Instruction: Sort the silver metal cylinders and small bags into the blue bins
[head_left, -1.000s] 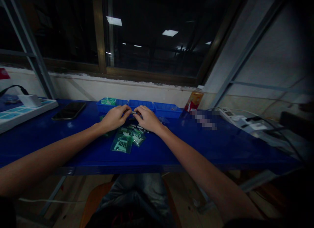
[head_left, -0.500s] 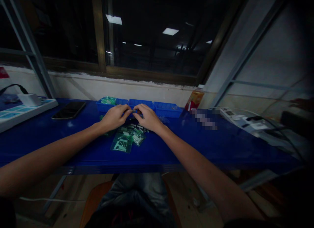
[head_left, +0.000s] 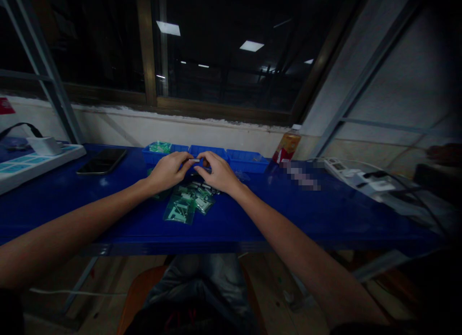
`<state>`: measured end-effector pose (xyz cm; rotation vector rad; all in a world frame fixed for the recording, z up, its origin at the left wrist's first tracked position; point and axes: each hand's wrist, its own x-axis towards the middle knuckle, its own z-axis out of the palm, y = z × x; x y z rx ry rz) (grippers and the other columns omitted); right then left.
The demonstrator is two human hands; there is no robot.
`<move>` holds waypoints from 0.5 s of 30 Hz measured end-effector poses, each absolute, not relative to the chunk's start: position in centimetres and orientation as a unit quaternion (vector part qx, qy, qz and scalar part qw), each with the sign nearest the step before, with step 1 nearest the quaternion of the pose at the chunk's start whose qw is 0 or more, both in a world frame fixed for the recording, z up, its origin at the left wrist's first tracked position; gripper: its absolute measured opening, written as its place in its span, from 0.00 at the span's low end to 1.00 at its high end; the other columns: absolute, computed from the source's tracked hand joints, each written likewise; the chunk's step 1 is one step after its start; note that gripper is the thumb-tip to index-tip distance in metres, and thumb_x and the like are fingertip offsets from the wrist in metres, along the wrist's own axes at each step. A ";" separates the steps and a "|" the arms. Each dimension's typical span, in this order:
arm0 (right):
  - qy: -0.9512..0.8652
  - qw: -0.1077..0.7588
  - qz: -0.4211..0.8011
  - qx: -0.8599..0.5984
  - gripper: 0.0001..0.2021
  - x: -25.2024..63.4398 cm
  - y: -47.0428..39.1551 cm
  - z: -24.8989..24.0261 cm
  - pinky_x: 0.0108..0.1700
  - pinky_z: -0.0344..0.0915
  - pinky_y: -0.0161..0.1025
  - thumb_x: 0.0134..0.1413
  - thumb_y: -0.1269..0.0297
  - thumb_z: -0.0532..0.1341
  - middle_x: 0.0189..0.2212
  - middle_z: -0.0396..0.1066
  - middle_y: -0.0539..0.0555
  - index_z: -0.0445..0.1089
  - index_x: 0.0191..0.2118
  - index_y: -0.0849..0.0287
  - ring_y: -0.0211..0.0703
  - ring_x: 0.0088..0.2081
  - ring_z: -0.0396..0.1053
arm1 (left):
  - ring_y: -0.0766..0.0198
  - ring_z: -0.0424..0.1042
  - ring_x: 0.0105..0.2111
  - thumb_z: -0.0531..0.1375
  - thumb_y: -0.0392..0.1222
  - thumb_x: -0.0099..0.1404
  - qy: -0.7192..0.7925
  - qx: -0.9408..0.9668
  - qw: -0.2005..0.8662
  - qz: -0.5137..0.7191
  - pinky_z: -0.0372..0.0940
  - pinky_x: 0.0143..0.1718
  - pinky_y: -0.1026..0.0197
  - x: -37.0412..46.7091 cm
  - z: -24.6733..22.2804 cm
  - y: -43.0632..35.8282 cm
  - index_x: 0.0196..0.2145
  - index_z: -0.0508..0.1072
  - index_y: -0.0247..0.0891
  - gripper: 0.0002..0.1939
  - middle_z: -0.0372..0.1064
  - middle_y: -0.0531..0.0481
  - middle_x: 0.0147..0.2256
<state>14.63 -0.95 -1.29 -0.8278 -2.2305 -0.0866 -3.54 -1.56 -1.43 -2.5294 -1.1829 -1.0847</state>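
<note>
Between my two hands is a small, pale, bar-shaped piece (head_left: 195, 160), too small to name more closely. My left hand (head_left: 169, 171) pinches one end of it between thumb and fingertips. The fingers of my right hand (head_left: 218, 172) are curled at the other end, thumb a little lower, and whether they grip it I cannot tell. Just below the hands lie green-tinted clear bags (head_left: 179, 211) with metal-looking parts inside. Some loose small parts at the pile's top edge are partly covered by my hands.
Three joined blue bins (head_left: 245, 161) stand along the back of the blue table (head_left: 274, 200); the left one holds green bags. A phone (head_left: 102, 161) and a power strip (head_left: 46, 159) lie at left. A drink bottle (head_left: 288, 146) and another power strip (head_left: 355, 177) are at right.
The pale piece now shows between my fingertips, where it was hidden or dark before. My hands have stayed nearly in place, with slight finger movement.
</note>
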 end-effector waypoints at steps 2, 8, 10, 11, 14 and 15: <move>-0.871 0.368 -0.039 -0.322 0.08 14.7 -1.0 -1.2 0.38 0.57 0.36 0.54 0.64 0.55 0.31 0.63 0.52 0.63 0.40 0.59 0.40 0.35 0.61 | 0.60 0.68 0.33 0.46 0.44 0.66 -0.399 -0.847 0.078 -0.344 0.61 0.36 0.58 -3.5 -1.3 -1.6 0.34 0.70 0.35 0.16 0.70 0.46 0.31; -0.867 0.358 -0.058 -0.343 0.09 14.7 -1.0 -1.2 0.39 0.57 0.37 0.58 0.61 0.51 0.31 0.62 0.52 0.66 0.36 0.58 0.40 0.36 0.61 | 0.61 0.68 0.34 0.48 0.44 0.66 -0.378 -0.850 0.049 -0.364 0.62 0.37 0.59 -3.5 -1.4 -1.7 0.40 0.68 0.34 0.14 0.70 0.46 0.34; -0.864 0.362 -0.055 -0.346 0.11 14.7 -1.0 -1.2 0.40 0.57 0.37 0.59 0.61 0.49 0.31 0.62 0.52 0.66 0.35 0.58 0.40 0.37 0.61 | 0.62 0.68 0.34 0.50 0.44 0.64 -0.367 -0.847 0.041 -0.383 0.62 0.36 0.60 -3.5 -1.5 -1.7 0.44 0.66 0.34 0.14 0.69 0.46 0.35; -0.864 0.362 -0.052 -0.346 0.11 14.7 -1.0 -1.2 0.40 0.57 0.37 0.60 0.61 0.49 0.30 0.62 0.52 0.65 0.34 0.58 0.40 0.37 0.61 | 0.62 0.68 0.34 0.51 0.44 0.64 -0.366 -0.845 0.044 -0.387 0.62 0.36 0.60 -3.5 -1.6 -1.6 0.44 0.66 0.34 0.14 0.69 0.46 0.34; -0.866 0.365 -0.040 -0.340 0.11 14.6 -1.0 -1.2 0.40 0.57 0.37 0.60 0.61 0.48 0.30 0.62 0.52 0.64 0.34 0.59 0.39 0.36 0.61 | 0.61 0.68 0.34 0.50 0.44 0.65 -0.371 -0.842 0.061 -0.386 0.62 0.36 0.60 -3.4 -1.6 -1.6 0.40 0.68 0.34 0.13 0.69 0.46 0.33; -0.866 0.370 -0.035 -0.335 0.10 14.6 -1.0 -1.2 0.39 0.57 0.37 0.59 0.61 0.49 0.30 0.63 0.52 0.64 0.35 0.59 0.39 0.36 0.61 | 0.61 0.68 0.34 0.49 0.44 0.65 -0.375 -0.841 0.064 -0.384 0.62 0.36 0.60 -3.4 -1.6 -1.6 0.39 0.68 0.34 0.13 0.69 0.46 0.33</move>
